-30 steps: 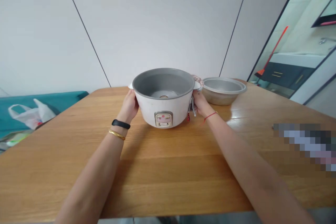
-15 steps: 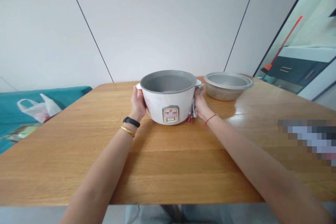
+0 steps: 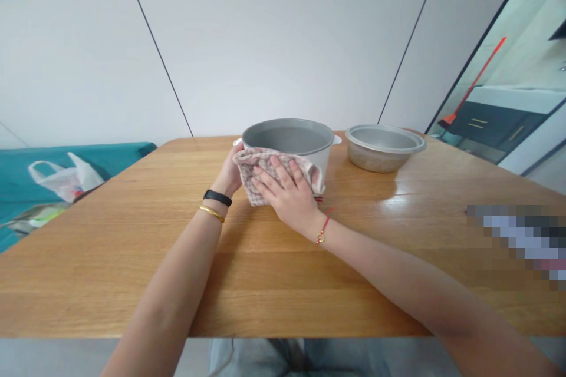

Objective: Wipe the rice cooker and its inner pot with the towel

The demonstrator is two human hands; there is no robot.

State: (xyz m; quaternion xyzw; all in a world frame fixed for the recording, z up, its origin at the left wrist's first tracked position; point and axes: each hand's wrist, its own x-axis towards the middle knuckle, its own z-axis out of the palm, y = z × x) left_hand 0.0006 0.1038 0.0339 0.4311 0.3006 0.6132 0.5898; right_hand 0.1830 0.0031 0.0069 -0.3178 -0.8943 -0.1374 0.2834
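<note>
A white rice cooker body (image 3: 321, 160) with a grey inside stands upright on the wooden table, its lid off. My left hand (image 3: 230, 172) is closed round its left side, just below the white side handle; some fingers are hidden behind the cooker. Against the front wall my right hand (image 3: 289, 191) presses a folded pinkish patterned cloth (image 3: 252, 159), fingers spread flat over it, keeping it on the cooker. The cloth covers the front panel and switch.
A silver metal pot (image 3: 384, 160) stands right of the cooker. The wooden table (image 3: 132, 283) reaches back to a white panelled wall. A blurred-out item (image 3: 522, 235) lies at the right. On the teal sofa (image 3: 128, 156) at left sits a white plastic bag (image 3: 66, 179).
My right hand has moved from the cooker's right side to its front, bringing the cloth across and spreading it over the panel. My left hand stays on the left side.
</note>
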